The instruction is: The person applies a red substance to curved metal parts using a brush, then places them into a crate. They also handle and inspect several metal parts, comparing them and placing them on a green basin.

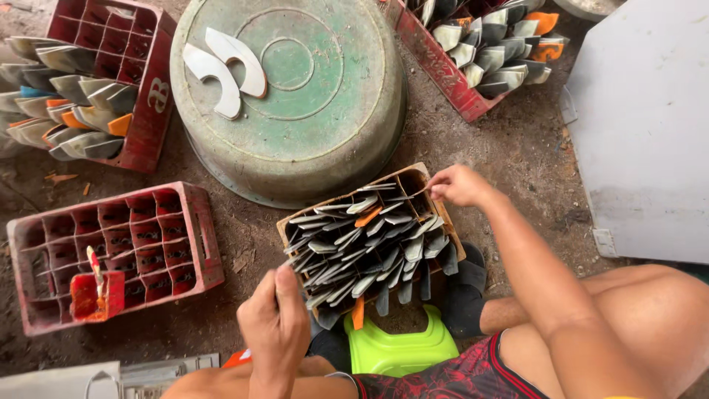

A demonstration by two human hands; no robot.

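2 hands [275, 318] [458, 185] pinching thin curved grey pieces [369, 247] in wooden crate [413, 177].

Between the two hands sits a worn brownish crate [410, 179], packed with thin grey, curved cut pieces [369, 247] standing on edge in slanting rows, a few orange ones among them. The left hand [275, 319] pinches pieces at its near corner; the right hand [458, 185] grips one at the far corner.
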